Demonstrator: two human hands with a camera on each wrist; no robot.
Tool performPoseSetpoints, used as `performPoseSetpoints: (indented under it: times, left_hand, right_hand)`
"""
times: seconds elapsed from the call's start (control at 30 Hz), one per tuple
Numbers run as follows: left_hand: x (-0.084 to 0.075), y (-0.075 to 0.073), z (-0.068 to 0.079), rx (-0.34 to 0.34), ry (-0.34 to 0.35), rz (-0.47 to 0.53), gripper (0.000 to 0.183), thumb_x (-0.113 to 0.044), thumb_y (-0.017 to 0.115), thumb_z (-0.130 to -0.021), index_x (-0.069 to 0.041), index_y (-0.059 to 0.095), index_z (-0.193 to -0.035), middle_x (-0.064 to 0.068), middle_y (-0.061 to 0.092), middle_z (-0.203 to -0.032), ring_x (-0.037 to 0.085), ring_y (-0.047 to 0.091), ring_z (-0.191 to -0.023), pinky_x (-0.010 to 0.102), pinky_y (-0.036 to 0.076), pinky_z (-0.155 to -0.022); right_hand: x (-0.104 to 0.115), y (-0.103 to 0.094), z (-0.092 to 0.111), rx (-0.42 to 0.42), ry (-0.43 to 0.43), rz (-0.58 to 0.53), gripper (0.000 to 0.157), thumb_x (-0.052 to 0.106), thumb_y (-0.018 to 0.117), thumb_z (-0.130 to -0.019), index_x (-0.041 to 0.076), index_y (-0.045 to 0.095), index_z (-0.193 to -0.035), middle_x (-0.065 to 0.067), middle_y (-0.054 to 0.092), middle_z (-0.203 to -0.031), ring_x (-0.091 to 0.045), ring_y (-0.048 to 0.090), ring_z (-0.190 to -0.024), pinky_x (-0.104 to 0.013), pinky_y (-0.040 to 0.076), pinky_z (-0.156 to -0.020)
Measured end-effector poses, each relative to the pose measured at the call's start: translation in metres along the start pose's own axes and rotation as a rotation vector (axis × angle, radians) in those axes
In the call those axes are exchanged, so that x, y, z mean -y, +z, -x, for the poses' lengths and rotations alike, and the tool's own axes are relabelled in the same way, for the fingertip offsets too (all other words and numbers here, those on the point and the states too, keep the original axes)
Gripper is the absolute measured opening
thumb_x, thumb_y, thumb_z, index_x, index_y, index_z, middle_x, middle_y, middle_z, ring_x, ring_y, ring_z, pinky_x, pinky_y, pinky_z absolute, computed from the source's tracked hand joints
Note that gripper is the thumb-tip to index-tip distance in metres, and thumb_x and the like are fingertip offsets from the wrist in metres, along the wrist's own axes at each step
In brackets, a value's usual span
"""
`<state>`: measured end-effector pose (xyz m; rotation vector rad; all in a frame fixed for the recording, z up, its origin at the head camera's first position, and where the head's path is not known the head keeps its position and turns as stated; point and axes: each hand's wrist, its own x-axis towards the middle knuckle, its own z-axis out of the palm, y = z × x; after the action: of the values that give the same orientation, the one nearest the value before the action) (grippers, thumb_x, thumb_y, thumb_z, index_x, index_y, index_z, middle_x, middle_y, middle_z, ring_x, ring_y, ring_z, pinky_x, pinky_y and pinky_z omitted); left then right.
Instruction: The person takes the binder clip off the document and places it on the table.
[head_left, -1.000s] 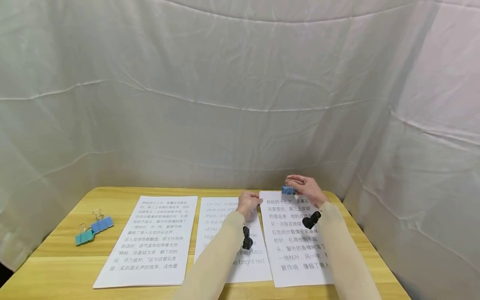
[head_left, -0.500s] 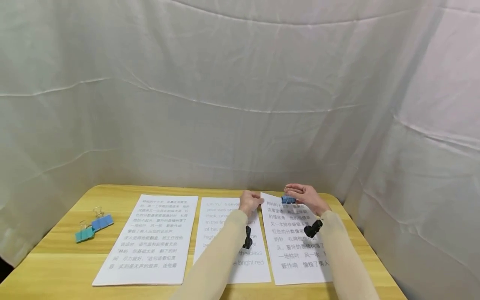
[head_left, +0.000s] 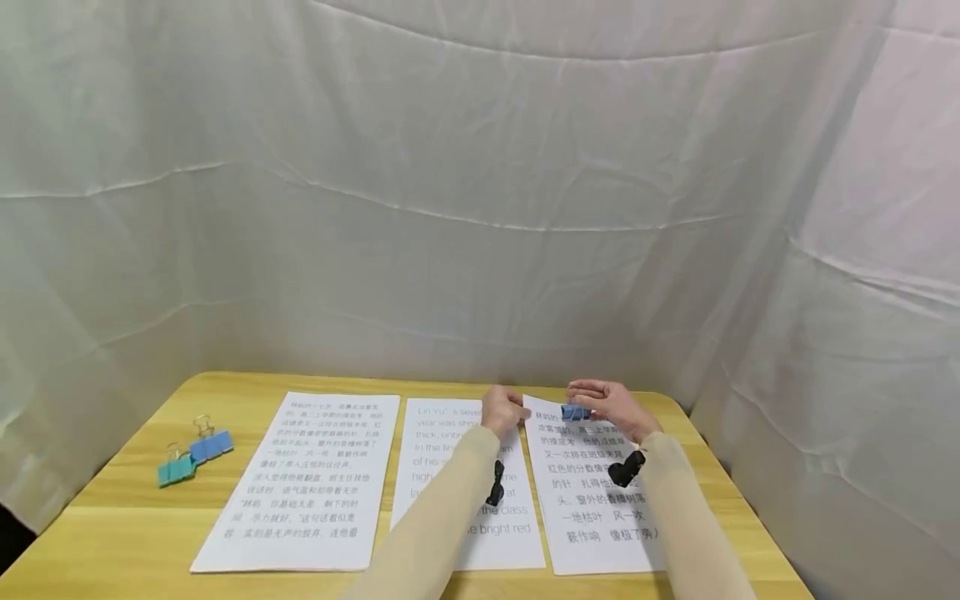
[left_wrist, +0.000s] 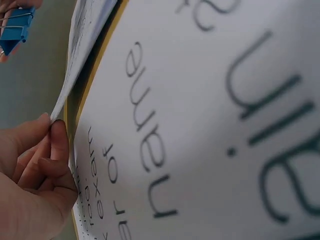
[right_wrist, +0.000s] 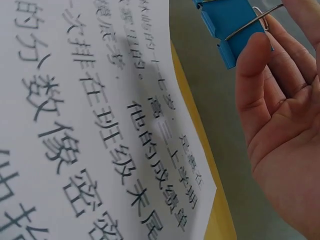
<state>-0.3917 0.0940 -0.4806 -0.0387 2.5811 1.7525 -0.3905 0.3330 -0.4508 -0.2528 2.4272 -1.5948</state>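
My left hand (head_left: 502, 410) pinches the far left corner of the right-hand paper stack (head_left: 592, 500), between thumb and forefinger in the left wrist view. That corner is raised, and the sheets bend there. My right hand (head_left: 611, 408) holds a blue binder clip (head_left: 575, 412) near the stack's far edge. In the right wrist view the thumb lies on the clip's blue body (right_wrist: 235, 30), beside a wire handle. The clip appears apart from the paper (right_wrist: 100, 115) in that view. Whether its mouth is spread cannot be told.
A middle sheet (head_left: 431, 467) with English text lies partly under my left forearm. Further left is another stack (head_left: 307, 483) with Chinese text. A blue clip (head_left: 212, 447) and a teal clip (head_left: 176, 471) lie at the table's left. Grey cloth (head_left: 450, 208) hangs behind.
My right hand has come down and nearer with the blue binder clip, from beyond the paper's far edge. The corner pinched by my left hand has lifted, and the far edge now slants.
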Motion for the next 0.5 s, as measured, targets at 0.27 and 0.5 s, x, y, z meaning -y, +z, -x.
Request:
performPoseSetpoints:
  times: [0.27, 0.5]
  left_hand:
    - [0.006, -0.010, 0.002, -0.028, 0.021, 0.052, 0.024, -0.004, 0.081, -0.076, 0.001, 0.075, -0.099, 0.008, 0.072, -0.095, 0.018, 0.064, -0.083, 0.031, 0.056, -0.074]
    - [0.009, -0.023, 0.010, -0.015, 0.036, 0.091, 0.021, -0.005, 0.078, -0.078, 0.000, 0.075, -0.098, 0.007, 0.074, -0.090, 0.013, 0.066, -0.072, 0.025, 0.055, -0.068]
  right_hand:
    - [-0.007, 0.006, 0.001, 0.002, 0.002, -0.023, 0.057, 0.035, 0.071, -0.090, 0.007, 0.055, -0.137, -0.021, 0.056, -0.138, -0.013, 0.065, -0.107, -0.039, 0.056, -0.085]
    - [-0.016, 0.008, 0.003, -0.004, 0.011, -0.074, 0.061, 0.036, 0.067, -0.093, 0.000, 0.050, -0.140, -0.015, 0.059, -0.136, -0.016, 0.061, -0.106, -0.034, 0.055, -0.076]
